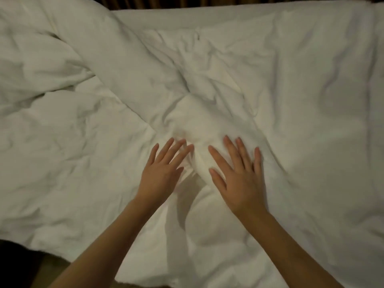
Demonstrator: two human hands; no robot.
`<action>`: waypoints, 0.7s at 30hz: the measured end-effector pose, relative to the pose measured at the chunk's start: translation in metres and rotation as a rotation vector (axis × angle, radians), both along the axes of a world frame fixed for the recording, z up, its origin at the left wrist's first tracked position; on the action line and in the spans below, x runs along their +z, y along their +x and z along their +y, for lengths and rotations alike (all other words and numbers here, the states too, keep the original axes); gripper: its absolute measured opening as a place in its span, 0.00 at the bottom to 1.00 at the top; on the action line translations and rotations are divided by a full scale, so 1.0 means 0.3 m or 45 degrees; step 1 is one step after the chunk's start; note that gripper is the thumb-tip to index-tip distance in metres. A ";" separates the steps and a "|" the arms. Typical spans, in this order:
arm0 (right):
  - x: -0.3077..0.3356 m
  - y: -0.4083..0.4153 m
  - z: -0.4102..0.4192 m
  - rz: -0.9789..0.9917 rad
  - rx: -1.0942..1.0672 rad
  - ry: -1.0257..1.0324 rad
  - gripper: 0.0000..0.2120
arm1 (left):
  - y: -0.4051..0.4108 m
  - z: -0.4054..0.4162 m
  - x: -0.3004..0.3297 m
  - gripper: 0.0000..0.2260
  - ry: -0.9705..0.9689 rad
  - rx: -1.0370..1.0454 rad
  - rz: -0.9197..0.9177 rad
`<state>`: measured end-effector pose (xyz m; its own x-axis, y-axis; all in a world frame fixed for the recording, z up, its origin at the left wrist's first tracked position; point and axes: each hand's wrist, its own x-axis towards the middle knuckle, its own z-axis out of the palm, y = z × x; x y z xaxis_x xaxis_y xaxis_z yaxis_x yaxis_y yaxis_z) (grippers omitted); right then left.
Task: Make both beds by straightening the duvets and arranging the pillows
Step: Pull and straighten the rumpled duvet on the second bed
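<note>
A white, crumpled duvet [280, 90] covers the whole bed. Thick folds bunch up at the far left, and a raised hump sits in the middle. My left hand [161, 173] lies flat with spread fingers on the near left side of that hump. Beside it, my right hand [241, 177] presses flat on the hump's right side, fingers straight. Neither hand grips the fabric. No pillow is in view.
A flat white sheet strip [228, 15] shows along the far edge, below a dark headboard or wall [207, 0]. The duvet's near edge hangs over the bedside at bottom left, above dark floor [18, 267].
</note>
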<state>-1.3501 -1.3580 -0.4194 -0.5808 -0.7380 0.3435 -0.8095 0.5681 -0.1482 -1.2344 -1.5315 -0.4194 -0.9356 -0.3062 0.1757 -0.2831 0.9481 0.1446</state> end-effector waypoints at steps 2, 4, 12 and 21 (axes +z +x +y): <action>0.013 -0.048 -0.080 0.038 0.028 0.017 0.23 | -0.040 -0.094 0.005 0.33 0.029 0.061 0.031; 0.034 -0.083 -0.166 0.029 0.052 0.021 0.24 | -0.077 -0.184 0.019 0.33 0.041 0.105 0.067; 0.089 -0.158 -0.493 -0.033 -0.002 0.012 0.26 | -0.163 -0.479 0.049 0.28 -0.043 0.017 0.025; 0.030 -0.279 -0.572 -0.082 -0.327 0.045 0.28 | -0.319 -0.632 -0.007 0.30 0.212 -0.272 -0.103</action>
<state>-1.4338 -1.5297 -0.4106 -0.7706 -0.5743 0.2764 -0.6275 0.7596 -0.1711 -1.3301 -1.7212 -0.4214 -0.9910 -0.1190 0.0617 -0.0965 0.9527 0.2883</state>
